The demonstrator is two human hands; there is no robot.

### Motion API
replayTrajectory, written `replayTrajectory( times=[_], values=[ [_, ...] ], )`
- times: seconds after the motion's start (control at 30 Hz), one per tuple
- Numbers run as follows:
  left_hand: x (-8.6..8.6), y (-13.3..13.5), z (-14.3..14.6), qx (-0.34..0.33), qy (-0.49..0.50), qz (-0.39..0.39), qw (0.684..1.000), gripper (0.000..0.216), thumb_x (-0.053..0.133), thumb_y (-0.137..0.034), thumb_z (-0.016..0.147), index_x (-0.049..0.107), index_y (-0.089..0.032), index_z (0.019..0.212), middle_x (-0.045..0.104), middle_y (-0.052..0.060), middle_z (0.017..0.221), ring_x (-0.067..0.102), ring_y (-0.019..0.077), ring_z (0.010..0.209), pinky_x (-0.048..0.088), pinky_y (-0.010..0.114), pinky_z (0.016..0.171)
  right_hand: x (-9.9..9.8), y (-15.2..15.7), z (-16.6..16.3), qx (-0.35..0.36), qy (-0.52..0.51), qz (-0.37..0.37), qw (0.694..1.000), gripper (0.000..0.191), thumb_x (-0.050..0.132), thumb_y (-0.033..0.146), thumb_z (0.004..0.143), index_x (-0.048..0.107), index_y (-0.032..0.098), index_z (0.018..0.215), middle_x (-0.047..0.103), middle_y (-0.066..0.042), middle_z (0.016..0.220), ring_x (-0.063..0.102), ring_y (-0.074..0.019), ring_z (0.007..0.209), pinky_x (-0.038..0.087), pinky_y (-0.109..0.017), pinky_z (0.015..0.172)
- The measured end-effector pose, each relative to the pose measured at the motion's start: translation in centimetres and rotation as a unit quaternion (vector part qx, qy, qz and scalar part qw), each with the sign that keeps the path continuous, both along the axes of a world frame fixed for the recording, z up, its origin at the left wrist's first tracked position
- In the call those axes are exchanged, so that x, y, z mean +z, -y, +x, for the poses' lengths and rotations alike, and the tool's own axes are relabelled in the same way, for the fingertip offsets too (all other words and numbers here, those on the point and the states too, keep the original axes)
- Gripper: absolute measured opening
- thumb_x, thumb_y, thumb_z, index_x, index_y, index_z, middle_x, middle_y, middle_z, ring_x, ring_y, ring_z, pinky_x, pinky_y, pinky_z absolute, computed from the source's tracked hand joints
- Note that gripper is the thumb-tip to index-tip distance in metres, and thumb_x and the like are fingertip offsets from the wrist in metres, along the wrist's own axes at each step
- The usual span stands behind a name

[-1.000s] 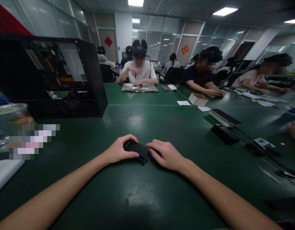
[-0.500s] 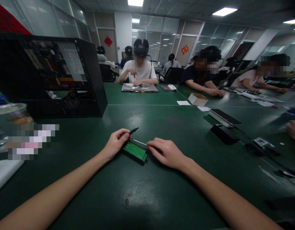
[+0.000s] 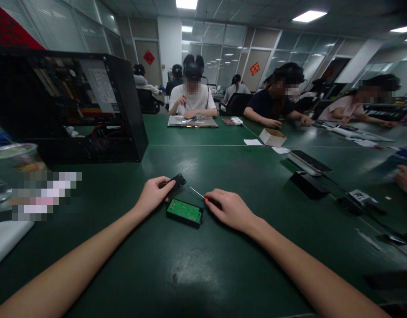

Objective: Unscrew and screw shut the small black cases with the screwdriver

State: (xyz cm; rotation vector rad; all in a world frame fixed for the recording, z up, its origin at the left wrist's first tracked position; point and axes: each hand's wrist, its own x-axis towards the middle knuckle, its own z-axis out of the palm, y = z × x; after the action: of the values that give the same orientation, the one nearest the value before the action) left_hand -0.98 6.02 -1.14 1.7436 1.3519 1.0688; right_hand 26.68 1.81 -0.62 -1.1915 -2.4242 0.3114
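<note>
My left hand (image 3: 156,193) is closed on a flat black cover (image 3: 179,181), pinched between thumb and fingers and tilted above the table. In my right hand (image 3: 230,206) is a screwdriver (image 3: 197,192) with a thin metal shaft and a bit of red at its handle; the rest of the handle is hidden in my fingers. Its tip points up and left, close to the cover; whether they touch I cannot tell. Between my hands, an open black case (image 3: 183,219) lies on the table, and a green circuit board (image 3: 185,210) sits inside it.
An open black computer case (image 3: 124,110) stands at the back left, with a plastic cup (image 3: 18,157) before it. To the right lie a black-topped device (image 3: 310,162), a black block (image 3: 309,185) and cables. A cardboard box (image 3: 272,137) stands farther back. Several people work around the green table (image 3: 177,274).
My left hand has drawn slightly left and turned the cover so its flat face shows. The cover is now clear of the case. The screwdriver's tip has risen a little.
</note>
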Motion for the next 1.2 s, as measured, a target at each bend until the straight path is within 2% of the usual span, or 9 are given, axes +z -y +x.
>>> replayTrajectory(
  times=[0.07, 0.13, 0.27, 0.47, 0.6, 0.7, 1.03, 1.2],
  values=[
    [-0.2, -0.2, -0.1, -0.004, -0.031, 0.019, 0.999, 0.030, 0.068, -0.046, 0.084, 0.076, -0.017, 0.090, 0.074, 0.004, 0.080, 0.067, 0.0198, 0.068, 0.048, 0.028, 0.063, 0.0, 0.0, -0.1, -0.005, 0.006, -0.005, 1.000, 0.026, 0.049, 0.029, 0.102, 0.068, 0.018, 0.116, 0.071, -0.007, 0.104, 0.067, -0.0179, 0.088, 0.050, -0.031, 0.079],
    [-0.4, -0.3, -0.2, -0.017, -0.063, 0.033, 0.997, 0.027, 0.070, -0.042, 0.081, 0.078, -0.018, 0.093, 0.075, 0.004, 0.083, 0.068, 0.0224, 0.077, 0.049, 0.030, 0.070, 0.0, 0.1, -0.2, -0.010, 0.011, -0.011, 1.000, 0.026, 0.050, 0.029, 0.101, 0.069, 0.018, 0.115, 0.071, -0.008, 0.103, 0.067, -0.0180, 0.088, 0.050, -0.030, 0.079],
    [-0.6, -0.3, -0.3, -0.039, -0.111, 0.055, 0.992, 0.025, 0.071, -0.039, 0.081, 0.078, -0.020, 0.096, 0.074, 0.003, 0.080, 0.067, 0.0219, 0.073, 0.048, 0.032, 0.069, -0.1, 0.1, -0.2, -0.020, 0.017, -0.018, 0.999, 0.026, 0.050, 0.029, 0.101, 0.069, 0.019, 0.115, 0.071, -0.007, 0.104, 0.067, -0.0184, 0.089, 0.050, -0.030, 0.079],
    [-0.5, -0.6, -0.6, -0.018, -0.126, 0.077, 0.989, 0.028, 0.061, -0.040, 0.089, 0.075, -0.018, 0.098, 0.076, 0.007, 0.093, 0.068, 0.0245, 0.083, 0.050, 0.034, 0.076, -0.2, 0.1, -0.2, -0.020, 0.014, -0.016, 1.000, 0.026, 0.049, 0.029, 0.102, 0.069, 0.019, 0.114, 0.069, -0.007, 0.107, 0.067, -0.0183, 0.092, 0.051, -0.031, 0.081],
    [-0.4, -1.4, -1.4, -0.012, -0.113, 0.063, 0.992, 0.036, 0.050, -0.045, 0.095, 0.073, -0.018, 0.095, 0.076, 0.007, 0.086, 0.070, 0.0241, 0.080, 0.051, 0.033, 0.072, -0.1, 0.1, -0.2, -0.020, 0.006, -0.020, 1.000, 0.025, 0.050, 0.028, 0.101, 0.069, 0.019, 0.114, 0.069, -0.007, 0.109, 0.066, -0.0186, 0.094, 0.051, -0.032, 0.083],
    [-0.4, -1.7, -1.8, -0.019, -0.108, 0.053, 0.993, 0.037, 0.049, -0.046, 0.095, 0.073, -0.017, 0.093, 0.075, 0.005, 0.078, 0.070, 0.0226, 0.073, 0.051, 0.031, 0.066, 0.0, 0.1, -0.2, -0.019, -0.003, -0.015, 1.000, 0.024, 0.050, 0.027, 0.101, 0.069, 0.019, 0.113, 0.068, -0.007, 0.109, 0.066, -0.0185, 0.095, 0.051, -0.032, 0.084],
    [-0.7, -1.4, -1.8, -0.058, -0.144, 0.077, 0.985, 0.029, 0.071, -0.045, 0.082, 0.073, -0.017, 0.091, 0.069, 0.003, 0.075, 0.062, 0.0184, 0.067, 0.048, 0.028, 0.061, 0.1, 0.0, -0.3, -0.014, -0.008, -0.012, 1.000, 0.022, 0.050, 0.026, 0.101, 0.070, 0.019, 0.110, 0.069, -0.007, 0.107, 0.066, -0.0176, 0.092, 0.052, -0.031, 0.082],
    [-0.5, -1.6, -2.1, -0.084, -0.178, 0.104, 0.975, 0.023, 0.073, -0.041, 0.082, 0.074, -0.019, 0.079, 0.067, 0.003, 0.078, 0.061, 0.0180, 0.069, 0.046, 0.029, 0.062, 0.5, 0.2, -0.1, -0.007, -0.018, -0.007, 1.000, 0.023, 0.049, 0.025, 0.101, 0.070, 0.019, 0.110, 0.069, -0.008, 0.108, 0.066, -0.0177, 0.093, 0.053, -0.031, 0.082]
  ],
)
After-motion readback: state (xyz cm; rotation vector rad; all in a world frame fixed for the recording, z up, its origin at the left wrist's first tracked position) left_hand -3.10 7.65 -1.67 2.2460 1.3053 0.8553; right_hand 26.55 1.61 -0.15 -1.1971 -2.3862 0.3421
